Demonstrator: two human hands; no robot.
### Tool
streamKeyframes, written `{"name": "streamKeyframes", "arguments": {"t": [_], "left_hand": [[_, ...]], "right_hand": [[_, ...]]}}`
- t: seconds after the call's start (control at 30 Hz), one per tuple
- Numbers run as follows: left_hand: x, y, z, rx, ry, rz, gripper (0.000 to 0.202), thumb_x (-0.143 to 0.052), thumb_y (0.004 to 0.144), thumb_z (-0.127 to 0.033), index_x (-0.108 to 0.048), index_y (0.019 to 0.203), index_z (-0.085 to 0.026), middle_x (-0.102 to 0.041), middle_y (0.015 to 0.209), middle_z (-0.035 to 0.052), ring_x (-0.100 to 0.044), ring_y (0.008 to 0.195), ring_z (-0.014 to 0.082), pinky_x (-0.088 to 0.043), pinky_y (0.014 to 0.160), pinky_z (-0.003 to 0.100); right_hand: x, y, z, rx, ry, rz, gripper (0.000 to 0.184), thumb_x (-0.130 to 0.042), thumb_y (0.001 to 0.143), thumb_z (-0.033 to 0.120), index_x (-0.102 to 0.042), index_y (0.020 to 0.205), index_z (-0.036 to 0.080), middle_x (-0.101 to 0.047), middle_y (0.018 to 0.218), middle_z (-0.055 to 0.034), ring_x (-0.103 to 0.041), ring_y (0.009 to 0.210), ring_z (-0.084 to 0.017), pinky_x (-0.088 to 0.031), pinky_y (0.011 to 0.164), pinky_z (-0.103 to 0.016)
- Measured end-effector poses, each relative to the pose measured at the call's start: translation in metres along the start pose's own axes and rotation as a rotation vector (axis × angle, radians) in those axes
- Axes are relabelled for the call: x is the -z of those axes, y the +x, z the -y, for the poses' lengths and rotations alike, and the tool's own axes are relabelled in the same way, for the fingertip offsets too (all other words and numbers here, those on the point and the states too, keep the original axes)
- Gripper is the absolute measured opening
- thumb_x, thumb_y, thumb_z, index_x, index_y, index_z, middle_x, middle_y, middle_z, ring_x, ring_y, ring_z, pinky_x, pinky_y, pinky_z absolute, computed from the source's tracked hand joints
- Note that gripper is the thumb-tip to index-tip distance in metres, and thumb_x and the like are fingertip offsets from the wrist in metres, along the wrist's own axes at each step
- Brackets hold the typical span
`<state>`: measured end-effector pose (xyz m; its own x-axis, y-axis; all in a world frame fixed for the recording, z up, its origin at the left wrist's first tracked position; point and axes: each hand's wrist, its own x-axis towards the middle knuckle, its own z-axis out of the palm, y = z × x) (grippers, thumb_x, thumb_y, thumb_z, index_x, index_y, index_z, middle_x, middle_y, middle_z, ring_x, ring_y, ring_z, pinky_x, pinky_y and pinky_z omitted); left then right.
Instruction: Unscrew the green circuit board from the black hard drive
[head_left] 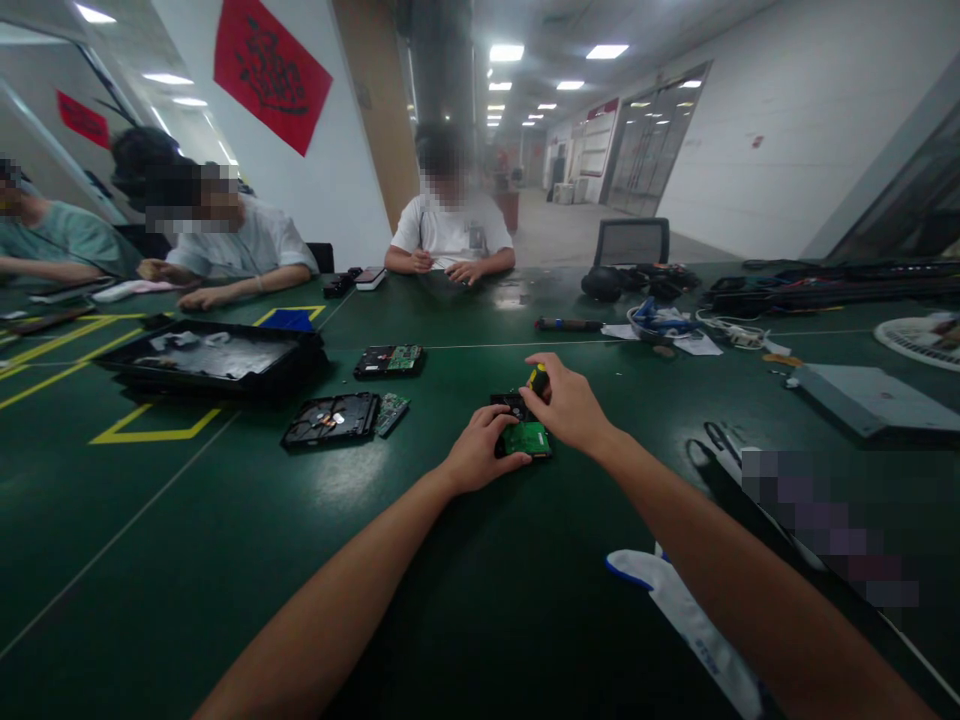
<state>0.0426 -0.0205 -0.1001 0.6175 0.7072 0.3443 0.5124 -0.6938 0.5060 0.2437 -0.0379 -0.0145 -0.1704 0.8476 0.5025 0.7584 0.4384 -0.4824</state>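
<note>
On the green table in front of me lies a hard drive (527, 440) with its green circuit board facing up. My left hand (480, 450) grips it from the left, fingers across the far part and thumb along the near edge. A yellow-and-black screwdriver (538, 378) is in the closed fingers of my right hand (568, 402), held over the drive's far side. The screwdriver's tip is hidden, so I cannot tell whether it touches a screw. To the left are another hard drive (389, 361), an opened drive casing (331, 420) and a loose circuit board (392, 414).
A black tray (214, 360) stands on the left. White gloves (686, 620) lie near my right forearm. A grey metal box (874, 400), cables (825, 285) and a dark-handled tool (570, 324) are farther right and back. Several people sit across the table.
</note>
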Motion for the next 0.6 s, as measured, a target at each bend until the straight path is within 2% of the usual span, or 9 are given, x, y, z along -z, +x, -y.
{"name": "streamKeyframes", "arguments": {"t": [0.17, 0.3, 0.33, 0.4, 0.5, 0.6], "left_hand": [[0.000, -0.001, -0.002, 0.018, 0.001, 0.003, 0.063, -0.074, 0.081, -0.055, -0.057, 0.133, -0.024, -0.049, 0.144, 0.0124, -0.043, 0.138, 0.0321, -0.041, 0.115, 0.051], [0.001, 0.000, -0.003, 0.014, 0.008, -0.001, 0.062, -0.072, 0.082, -0.057, -0.058, 0.132, -0.023, -0.050, 0.143, 0.0128, -0.044, 0.137, 0.0315, -0.041, 0.115, 0.050], [0.001, 0.000, -0.003, 0.012, 0.012, -0.002, 0.062, -0.072, 0.082, -0.057, -0.058, 0.133, -0.023, -0.050, 0.143, 0.0128, -0.044, 0.136, 0.0314, -0.041, 0.115, 0.050], [0.002, 0.000, -0.003, 0.012, 0.021, -0.004, 0.063, -0.071, 0.082, -0.058, -0.057, 0.133, -0.023, -0.051, 0.142, 0.0127, -0.044, 0.136, 0.0314, -0.041, 0.115, 0.050], [0.002, 0.000, -0.004, 0.014, 0.049, 0.001, 0.063, -0.071, 0.082, -0.058, -0.057, 0.134, -0.023, -0.051, 0.143, 0.0123, -0.044, 0.136, 0.0314, -0.041, 0.114, 0.049], [0.003, 0.000, -0.005, 0.029, 0.099, 0.011, 0.063, -0.071, 0.081, -0.059, -0.058, 0.133, -0.025, -0.052, 0.143, 0.0106, -0.045, 0.135, 0.0326, -0.040, 0.112, 0.051]], "right_hand": [[0.011, -0.003, 0.008, 0.006, -0.037, -0.210, 0.036, -0.058, 0.093, 0.033, -0.054, 0.125, 0.020, -0.069, 0.100, -0.0077, -0.064, 0.076, -0.019, -0.047, 0.074, -0.032], [0.025, 0.010, -0.004, -0.015, -0.186, -0.314, 0.033, -0.054, 0.095, 0.034, -0.056, 0.125, 0.020, -0.069, 0.101, -0.0090, -0.064, 0.089, -0.023, -0.046, 0.080, -0.034], [0.025, 0.017, -0.011, -0.013, -0.248, -0.281, 0.032, -0.053, 0.095, 0.033, -0.058, 0.124, 0.020, -0.069, 0.103, -0.0097, -0.063, 0.093, -0.025, -0.045, 0.084, -0.035], [0.020, 0.034, -0.028, -0.011, -0.335, -0.108, 0.030, -0.052, 0.094, 0.028, -0.060, 0.122, 0.020, -0.070, 0.105, -0.0104, -0.064, 0.095, -0.025, -0.045, 0.086, -0.035], [-0.003, 0.060, -0.053, -0.075, -0.388, 0.316, 0.027, -0.052, 0.091, 0.016, -0.066, 0.114, 0.020, -0.071, 0.116, -0.0094, -0.063, 0.107, -0.023, -0.043, 0.092, -0.030], [-0.032, 0.080, -0.072, -0.136, -0.395, 0.424, 0.016, -0.059, 0.090, 0.023, -0.072, 0.099, 0.019, -0.074, 0.110, -0.0083, -0.066, 0.104, -0.022, -0.045, 0.090, -0.027]]}}
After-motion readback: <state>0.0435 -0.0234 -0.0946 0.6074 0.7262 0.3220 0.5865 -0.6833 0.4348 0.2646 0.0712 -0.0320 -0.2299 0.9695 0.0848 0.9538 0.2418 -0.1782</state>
